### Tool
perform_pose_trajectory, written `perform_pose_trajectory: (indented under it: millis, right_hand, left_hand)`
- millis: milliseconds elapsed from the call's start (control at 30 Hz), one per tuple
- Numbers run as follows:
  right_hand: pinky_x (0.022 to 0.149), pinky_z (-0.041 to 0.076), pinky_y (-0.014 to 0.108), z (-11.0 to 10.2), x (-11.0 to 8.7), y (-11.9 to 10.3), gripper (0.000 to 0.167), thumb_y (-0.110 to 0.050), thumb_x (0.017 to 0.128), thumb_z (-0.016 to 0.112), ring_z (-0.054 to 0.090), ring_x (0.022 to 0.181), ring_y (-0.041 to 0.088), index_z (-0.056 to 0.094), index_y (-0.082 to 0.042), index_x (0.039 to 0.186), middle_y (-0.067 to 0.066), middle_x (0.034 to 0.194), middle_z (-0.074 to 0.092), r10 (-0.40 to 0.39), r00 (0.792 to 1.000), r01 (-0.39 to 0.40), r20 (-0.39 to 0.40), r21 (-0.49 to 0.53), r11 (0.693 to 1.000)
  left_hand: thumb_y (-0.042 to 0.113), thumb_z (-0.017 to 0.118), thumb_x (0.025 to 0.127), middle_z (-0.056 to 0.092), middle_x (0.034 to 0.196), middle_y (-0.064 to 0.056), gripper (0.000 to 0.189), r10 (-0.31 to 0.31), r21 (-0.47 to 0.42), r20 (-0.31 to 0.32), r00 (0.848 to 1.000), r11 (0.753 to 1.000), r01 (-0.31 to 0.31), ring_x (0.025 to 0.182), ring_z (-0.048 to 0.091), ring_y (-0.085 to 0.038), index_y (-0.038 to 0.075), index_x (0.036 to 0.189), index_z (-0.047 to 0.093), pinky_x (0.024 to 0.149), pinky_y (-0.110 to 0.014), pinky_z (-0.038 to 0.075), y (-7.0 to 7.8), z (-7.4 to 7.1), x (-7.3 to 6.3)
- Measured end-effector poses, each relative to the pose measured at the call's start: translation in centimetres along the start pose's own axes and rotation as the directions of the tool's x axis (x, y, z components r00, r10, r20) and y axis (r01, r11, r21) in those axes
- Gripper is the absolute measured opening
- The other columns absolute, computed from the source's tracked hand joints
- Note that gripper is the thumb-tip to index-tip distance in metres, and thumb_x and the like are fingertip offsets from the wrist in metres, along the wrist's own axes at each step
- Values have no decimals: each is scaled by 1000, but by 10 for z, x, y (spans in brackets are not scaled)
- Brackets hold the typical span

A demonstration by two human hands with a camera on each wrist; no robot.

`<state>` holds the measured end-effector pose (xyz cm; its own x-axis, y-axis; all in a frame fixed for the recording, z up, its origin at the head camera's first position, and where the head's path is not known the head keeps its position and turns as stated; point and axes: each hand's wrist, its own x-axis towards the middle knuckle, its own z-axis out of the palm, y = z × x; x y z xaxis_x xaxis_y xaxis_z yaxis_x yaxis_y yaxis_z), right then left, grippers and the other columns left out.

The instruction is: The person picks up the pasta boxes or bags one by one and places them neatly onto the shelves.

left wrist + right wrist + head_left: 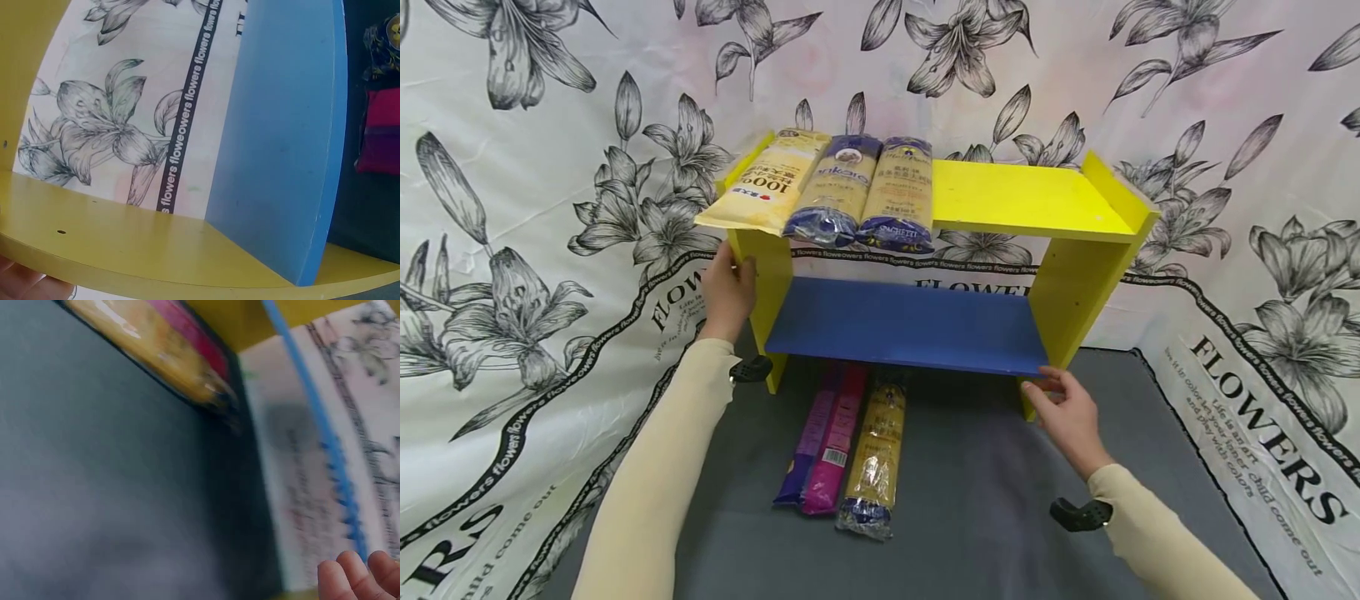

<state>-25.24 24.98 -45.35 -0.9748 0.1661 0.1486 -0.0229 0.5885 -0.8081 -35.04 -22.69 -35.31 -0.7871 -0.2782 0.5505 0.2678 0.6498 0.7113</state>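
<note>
A yellow shelf unit (1086,283) with a blue middle board (910,323) stands against the patterned backdrop. My left hand (727,292) rests at the outer side of its left yellow panel, below the pasta packs. Only some of its fingers (28,281) show in the left wrist view, past that panel's edge. At the lower right corner my right hand (1067,417) touches the front edge where blue board and right panel meet. Its fingertips (353,575) look loosely bent in the right wrist view. Neither view shows how firmly the hands press.
A yellow pasta pack (767,182) and two blue-ended spaghetti packs (835,187) lie side by side on the top board's left. On the grey surface (977,500) beneath lie a purple and pink pack (835,442) and a golden spaghetti pack (875,454).
</note>
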Motion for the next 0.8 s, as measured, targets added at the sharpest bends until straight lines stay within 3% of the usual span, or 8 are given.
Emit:
perform_pose_trajectory:
  millis: [100, 200, 333, 433, 667, 800]
  right_hand:
    - [63, 60, 26, 37, -7, 8, 61, -44, 98, 64, 70, 86, 18, 49, -10, 147, 23, 133, 61, 78, 994, -81, 82, 32, 996]
    - [64, 61, 32, 74, -15, 11, 62, -41, 97, 67, 71, 81, 26, 47, -12, 149, 23, 133, 60, 113, 981, -125, 157, 66, 990]
    - [61, 60, 38, 117, -27, 9, 67, -35, 95, 71, 70, 71, 28, 44, -12, 152, 27, 137, 57, 133, 957, -169, 257, 124, 978]
    - [59, 60, 39, 145, -32, 2, 72, -33, 93, 73, 71, 80, 28, 42, -11, 154, 30, 142, 52, 133, 937, -188, 323, 148, 971]
    - [59, 62, 44, 188, -36, -21, 79, -26, 86, 78, 68, 101, 42, 41, -9, 154, 34, 142, 49, 120, 909, -196, 399, 154, 968]
    - [76, 61, 50, 203, -37, -27, 83, -27, 81, 82, 63, 117, 45, 44, -10, 153, 29, 145, 52, 72, 909, -128, 411, 111, 986]
  left_hand:
    - [13, 45, 106, 68, 110, -28, 30, -7, 9, 6, 1000, 1000, 7, 98, 70, -44, -3, 128, 57, 79, -54, 57, 0, 0, 0]
    - [13, 44, 106, 68, 110, -28, 31, -13, 12, 11, 1000, 1000, 13, 98, 70, -43, -2, 130, 57, 78, -53, 57, 0, 0, 1]
    - [13, 44, 106, 67, 110, -28, 30, -5, 3, 12, 1000, 1000, 5, 98, 70, -44, -3, 129, 57, 79, -53, 56, -1, 1, 1]
    - [12, 45, 106, 68, 109, -29, 29, 7, 5, 1, 1000, 1000, -7, 96, 69, -45, -3, 127, 57, 78, -53, 56, -2, 3, 3]
    - [13, 45, 106, 68, 111, -28, 31, -16, -4, 15, 1000, 1000, 16, 99, 70, -43, -2, 131, 57, 79, -51, 56, -2, 3, 4]
    - [12, 45, 106, 67, 110, -28, 31, -8, -3, 17, 1000, 1000, 8, 98, 69, -43, -3, 130, 56, 79, -51, 56, -3, 3, 3]
